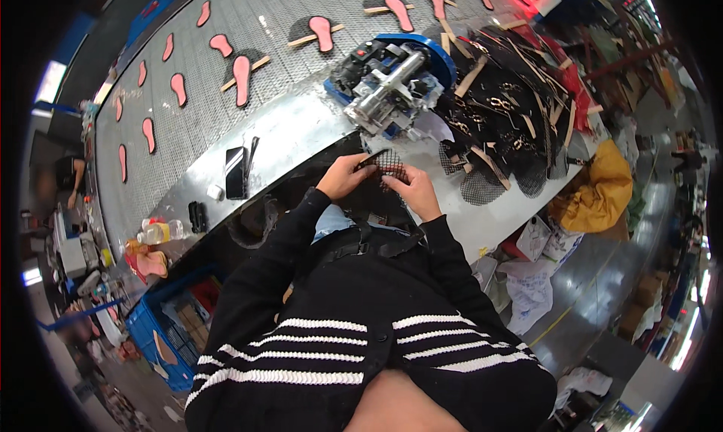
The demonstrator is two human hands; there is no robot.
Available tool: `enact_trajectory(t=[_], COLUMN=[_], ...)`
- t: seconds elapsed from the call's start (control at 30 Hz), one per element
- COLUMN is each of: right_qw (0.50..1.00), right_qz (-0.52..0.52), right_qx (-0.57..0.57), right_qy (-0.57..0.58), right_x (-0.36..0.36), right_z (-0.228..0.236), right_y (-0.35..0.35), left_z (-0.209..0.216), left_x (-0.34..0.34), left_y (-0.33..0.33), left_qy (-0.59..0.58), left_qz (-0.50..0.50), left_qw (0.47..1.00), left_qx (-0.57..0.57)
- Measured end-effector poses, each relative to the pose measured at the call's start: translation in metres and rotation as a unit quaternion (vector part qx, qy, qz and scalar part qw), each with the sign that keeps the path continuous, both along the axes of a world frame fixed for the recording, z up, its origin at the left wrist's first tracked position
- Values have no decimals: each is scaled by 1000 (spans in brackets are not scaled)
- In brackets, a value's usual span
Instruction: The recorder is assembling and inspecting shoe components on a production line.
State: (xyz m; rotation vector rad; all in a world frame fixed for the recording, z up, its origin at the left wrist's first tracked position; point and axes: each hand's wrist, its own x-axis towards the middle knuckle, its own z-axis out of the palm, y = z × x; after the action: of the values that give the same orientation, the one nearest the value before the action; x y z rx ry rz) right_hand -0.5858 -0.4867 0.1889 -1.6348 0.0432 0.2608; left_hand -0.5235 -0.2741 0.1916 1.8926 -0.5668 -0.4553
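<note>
From my remote post I am seeing both hands working over the front of the silver metal desk, with the black open-weave mesh piece sitting between them, just off the centre of my view toward one o'clock. The left hand is pinching its nine o'clock side; the right hand is closing thumb and fingers on its edge nearer four o'clock.

I am judging this piece to be very light, soft and floppy, gripping well rather than slipping, with a weave that might snag or stretch. I would be taking it by opposite edges, using fingertips, keeping the middle loose.

Now I am counting. One mesh piece is resting in the hands. Fourteen pink, dark-edged sole-shaped pads are lying on the grey woven belt, spreading from nine to one o'clock of the hands; five of them are lying with tan strips. One blue-and-silver metal machine is standing at twelve o'clock. At two o'clock one tangled heap of black mesh and tan strips is overlapping too much for counting. One black flat phone is lying at nine o'clock.
</note>
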Motion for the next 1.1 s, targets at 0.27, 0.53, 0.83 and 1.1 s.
enact_trajectory(t=[0.27,0.53,0.83,1.1], right_qw=[997,993,987,979], right_qz=[-71,-100,-57,-28], right_qx=[30,54,143,178], right_qy=[-12,-7,53,99], right_x=[17,23,51,69], right_z=[-4,-5,8,-1], right_y=[23,35,34,49], left_z=[-9,-25,-41,-53], left_x=[16,30,48,43], left_y=[6,7,16,53], left_qy=[137,266,296,325], left_qz=[169,167,271,333], left_qw=[971,933,875,821], left_qx=[-102,-176,-273,-332])
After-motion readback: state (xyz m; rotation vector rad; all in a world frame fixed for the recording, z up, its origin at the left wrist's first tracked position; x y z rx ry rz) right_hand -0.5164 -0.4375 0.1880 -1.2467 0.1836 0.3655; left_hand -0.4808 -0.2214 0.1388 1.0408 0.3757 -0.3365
